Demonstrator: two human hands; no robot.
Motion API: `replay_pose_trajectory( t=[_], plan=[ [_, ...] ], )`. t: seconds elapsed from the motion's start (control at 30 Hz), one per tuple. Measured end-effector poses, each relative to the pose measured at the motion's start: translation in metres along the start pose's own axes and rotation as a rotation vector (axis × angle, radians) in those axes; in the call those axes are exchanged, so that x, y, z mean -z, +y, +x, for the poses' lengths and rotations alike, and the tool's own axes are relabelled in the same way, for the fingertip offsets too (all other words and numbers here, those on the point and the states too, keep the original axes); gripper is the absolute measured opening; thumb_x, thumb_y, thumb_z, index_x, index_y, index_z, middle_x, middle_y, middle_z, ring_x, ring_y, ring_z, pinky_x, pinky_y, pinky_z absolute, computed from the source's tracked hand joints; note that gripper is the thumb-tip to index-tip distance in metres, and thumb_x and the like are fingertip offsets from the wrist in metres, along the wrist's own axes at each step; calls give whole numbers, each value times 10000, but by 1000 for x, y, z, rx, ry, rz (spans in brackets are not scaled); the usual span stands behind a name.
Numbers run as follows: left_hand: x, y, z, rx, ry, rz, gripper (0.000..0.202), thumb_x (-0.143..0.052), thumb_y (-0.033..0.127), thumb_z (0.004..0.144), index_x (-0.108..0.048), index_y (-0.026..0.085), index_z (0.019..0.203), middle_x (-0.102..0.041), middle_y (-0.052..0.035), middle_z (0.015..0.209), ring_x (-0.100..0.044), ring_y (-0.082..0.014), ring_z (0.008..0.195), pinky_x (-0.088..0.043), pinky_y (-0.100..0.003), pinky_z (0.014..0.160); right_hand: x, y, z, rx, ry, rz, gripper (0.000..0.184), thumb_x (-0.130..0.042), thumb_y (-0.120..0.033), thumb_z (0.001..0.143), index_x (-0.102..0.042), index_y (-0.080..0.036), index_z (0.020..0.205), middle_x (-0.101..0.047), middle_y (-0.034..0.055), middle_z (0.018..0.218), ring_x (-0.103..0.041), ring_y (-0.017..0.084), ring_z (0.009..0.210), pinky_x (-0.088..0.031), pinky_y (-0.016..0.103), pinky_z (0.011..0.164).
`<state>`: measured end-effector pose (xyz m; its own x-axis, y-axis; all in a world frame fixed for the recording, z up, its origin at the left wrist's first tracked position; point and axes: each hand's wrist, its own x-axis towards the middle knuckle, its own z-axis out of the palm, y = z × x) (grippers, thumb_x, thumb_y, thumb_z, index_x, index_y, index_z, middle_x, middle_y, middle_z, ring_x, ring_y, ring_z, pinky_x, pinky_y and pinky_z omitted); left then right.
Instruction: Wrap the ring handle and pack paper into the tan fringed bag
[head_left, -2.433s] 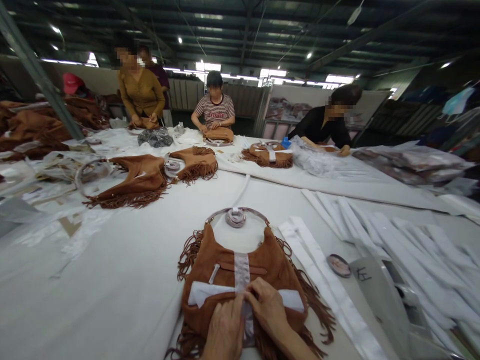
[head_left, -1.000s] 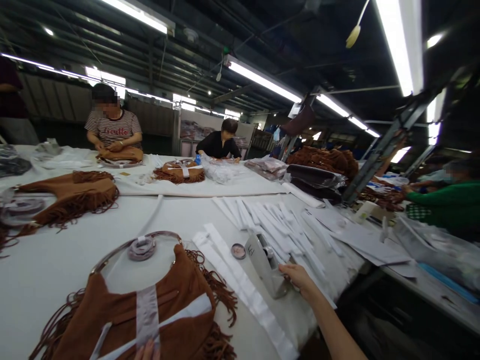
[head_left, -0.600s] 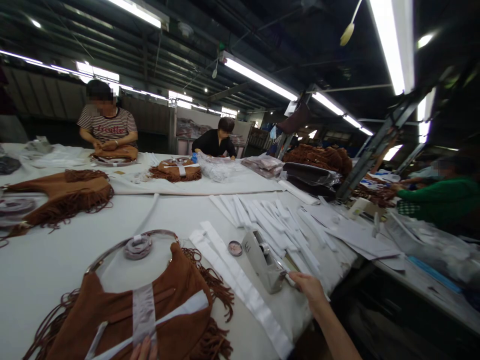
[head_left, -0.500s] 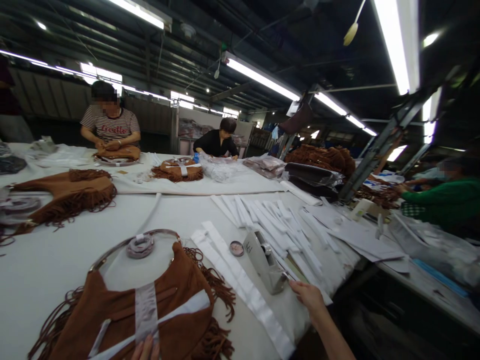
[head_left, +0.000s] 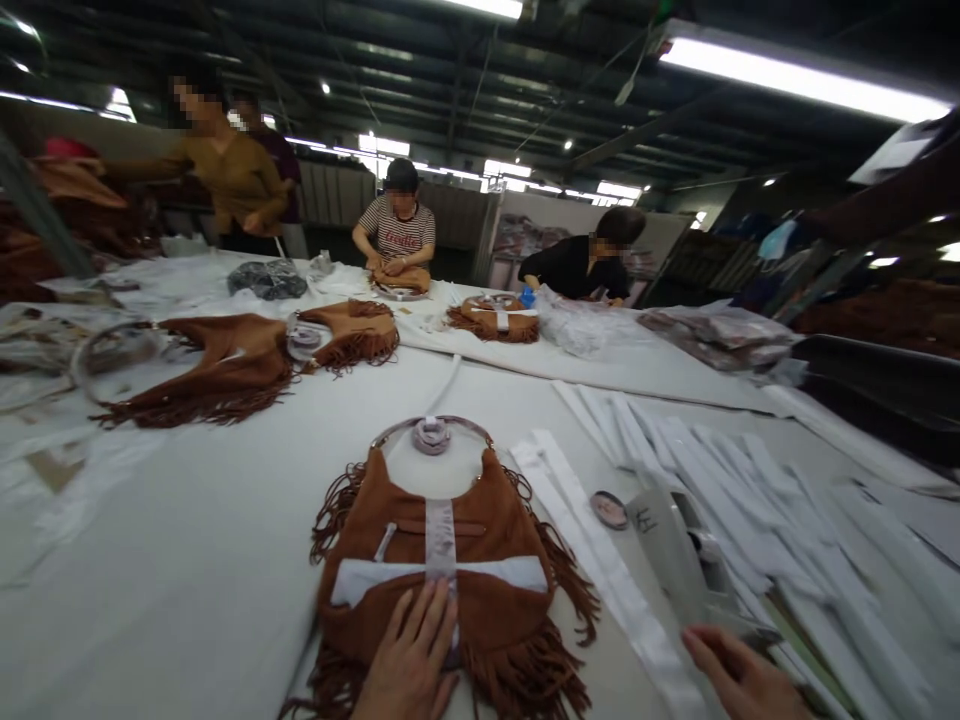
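A brown fringed handbag point(head_left: 495, 600) lies flat in front of me. A white strip point(head_left: 499, 574) runs across its front, and a pale translucent band point(head_left: 440, 525) passes down the middle. My left hand point(head_left: 412, 645) rests on the lower front, fingers stretched over the band's lower end. At the lower right, my right hand point(head_left: 739, 672) is at the near end of a grey tape dispenser point(head_left: 679, 555), its fingers curled together. What they hold, if anything, is not clear. A wrapped coil point(head_left: 432, 436) sits at the bag's handle.
Long white strips point(head_left: 750, 500) lie spread beyond the dispenser, and a small round tin point(head_left: 609, 509) is beside it. Other brown bags point(head_left: 232, 365) lie to the left. Across the table point(head_left: 225, 520), several people work; plastic wrapping point(head_left: 585, 325) is heaped near one.
My view has turned left, bringing the handbag to the centre and more people into sight. My left hand now shows whole on the bag. My right hand stays near the dispenser.
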<state>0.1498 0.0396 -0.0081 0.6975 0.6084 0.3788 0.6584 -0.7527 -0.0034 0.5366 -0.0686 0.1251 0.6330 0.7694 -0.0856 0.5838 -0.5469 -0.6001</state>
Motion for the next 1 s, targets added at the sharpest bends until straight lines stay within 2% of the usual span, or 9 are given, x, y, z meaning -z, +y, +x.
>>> replay_pose_trajectory(
  t=[0.1,0.2,0.27,0.37,0.5,0.7,0.8,0.9,1.0],
  plan=[
    [5,3,0,29,-3,3,671,-450,359,827,-218,184,1432,-334,-70,1478,-287,-248,1353,-238,-409,1069,-31,-94,-3,378,-352,-13,287,-503,-481,757,-629,-227,715,-661,16,719,-594,203,726,-461,284,701],
    [5,4,-1,34,-14,-14,647,-405,383,859,-198,178,1437,-275,-66,1504,-219,-245,1381,-179,-422,1093,-59,-176,-5,617,-629,-80,203,-497,-328,823,-639,-207,745,-651,-2,743,-579,157,722,-436,236,669],
    [4,3,-2,36,-20,-23,644,-391,388,867,-188,174,1440,-241,-63,1517,-190,-241,1390,-159,-420,1100,-80,-212,0,796,-775,-147,155,-535,-269,814,-671,-206,777,-675,-5,779,-588,147,761,-429,227,720],
    [4,1,-1,41,-23,-26,654,-399,387,861,-187,170,1440,-217,-64,1524,-172,-248,1394,-144,-422,1100,-113,-245,12,1020,-955,-372,150,-552,-245,812,-697,-207,827,-707,-7,803,-608,125,728,-426,209,694],
    [2,-1,-1,29,-7,-23,658,-423,362,841,-209,171,1434,-233,-72,1519,-176,-263,1391,-120,-433,1097,-159,-266,24,1161,-963,-724,123,-600,-259,779,-706,-237,836,-727,-13,774,-631,151,725,-411,271,737],
    [-3,-5,2,-7,56,-2,633,-407,438,852,-297,145,1402,-341,-99,1472,-284,-282,1342,-156,-435,1081,-212,-271,26,1207,-890,-895,42,-681,-206,693,-714,-213,717,-723,62,716,-640,233,765,-375,387,811],
    [-7,-8,6,-30,147,20,651,-363,560,853,-386,149,1357,-456,-98,1397,-359,-278,1291,-164,-425,1080,-222,-268,30,1185,-854,-913,52,-706,-260,686,-715,-213,707,-715,63,693,-642,248,761,-383,385,796],
    [-16,-11,7,-44,257,46,632,-383,590,838,-464,168,1302,-521,-87,1341,-391,-276,1266,-169,-423,1088,-222,-260,37,1143,-828,-889,86,-693,-342,712,-709,-260,732,-716,17,712,-645,223,768,-396,343,780],
    [-28,-11,6,-50,316,67,542,-429,515,849,-493,187,1275,-546,-69,1318,-405,-260,1262,-201,-415,1091,-221,-250,47,1016,-705,-803,351,-759,-456,612,-668,-257,886,-713,23,782,-644,233,783,-404,297,694]
  ],
)
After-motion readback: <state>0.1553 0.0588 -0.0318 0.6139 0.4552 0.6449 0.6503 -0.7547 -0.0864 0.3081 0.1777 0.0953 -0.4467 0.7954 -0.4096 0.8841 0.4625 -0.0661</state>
